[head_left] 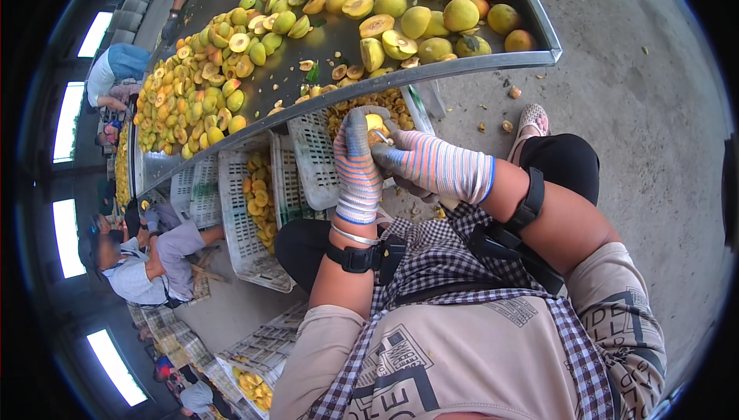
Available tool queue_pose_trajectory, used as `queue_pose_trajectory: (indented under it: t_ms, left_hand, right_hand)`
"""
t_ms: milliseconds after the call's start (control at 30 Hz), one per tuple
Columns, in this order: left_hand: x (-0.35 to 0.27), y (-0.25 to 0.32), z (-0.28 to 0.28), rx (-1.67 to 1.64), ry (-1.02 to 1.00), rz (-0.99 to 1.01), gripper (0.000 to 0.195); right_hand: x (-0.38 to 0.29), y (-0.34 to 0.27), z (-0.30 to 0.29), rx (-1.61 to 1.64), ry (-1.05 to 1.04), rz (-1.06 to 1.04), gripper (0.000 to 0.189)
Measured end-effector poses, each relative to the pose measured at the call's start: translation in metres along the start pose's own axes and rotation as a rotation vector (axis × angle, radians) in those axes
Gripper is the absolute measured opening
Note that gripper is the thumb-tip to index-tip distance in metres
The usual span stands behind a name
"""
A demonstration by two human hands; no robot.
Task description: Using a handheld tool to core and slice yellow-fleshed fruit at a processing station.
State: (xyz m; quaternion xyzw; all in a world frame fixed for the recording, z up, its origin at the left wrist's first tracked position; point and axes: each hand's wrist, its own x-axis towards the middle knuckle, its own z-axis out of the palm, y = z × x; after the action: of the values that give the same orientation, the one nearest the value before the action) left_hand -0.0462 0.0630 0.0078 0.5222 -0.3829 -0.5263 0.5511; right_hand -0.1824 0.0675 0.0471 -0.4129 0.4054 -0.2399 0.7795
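My left hand (357,157), in a striped knit glove with grey-coated fingers, cups a cut yellow stone fruit (375,122), likely a peach. In a matching glove, my right hand (433,163) grips a small tool with a curved metal blade (382,136). That blade rests at the fruit's cut face; fingers hide most of the tool. Both hands meet just past the near edge of a metal worktable (404,73). Whole and halved yellow fruit (398,44) lies on the table. Below the hands, a white plastic crate (314,160) holds brownish fruit scraps (387,102).
Another crate (231,189) at the left contains fruit halves (260,203). A big heap of halves (202,79) covers the table's left part. A seated co-worker (150,264) is at the left, with other people beyond. Fruit bits (507,126) litter the concrete floor (623,131).
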Motion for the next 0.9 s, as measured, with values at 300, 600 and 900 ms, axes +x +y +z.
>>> queue_pose_trajectory:
  t_ms: [300, 600, 900]
  left_hand:
    - [0.0, -0.009, -0.008, 0.257, -0.113, 0.535, 0.058]
    - [0.003, -0.013, -0.049, -0.299, 0.469, 0.045, 0.052]
    - [-0.013, 0.004, -0.07, -0.347, 0.169, 0.0, 0.056]
  right_hand:
    - [0.007, 0.016, -0.011, 0.788, -0.5, 0.327, 0.029]
    - [0.046, 0.013, -0.001, -0.02, -0.177, 0.034, 0.039]
    - [0.053, 0.012, 0.031, -0.677, 0.087, -0.51, 0.046]
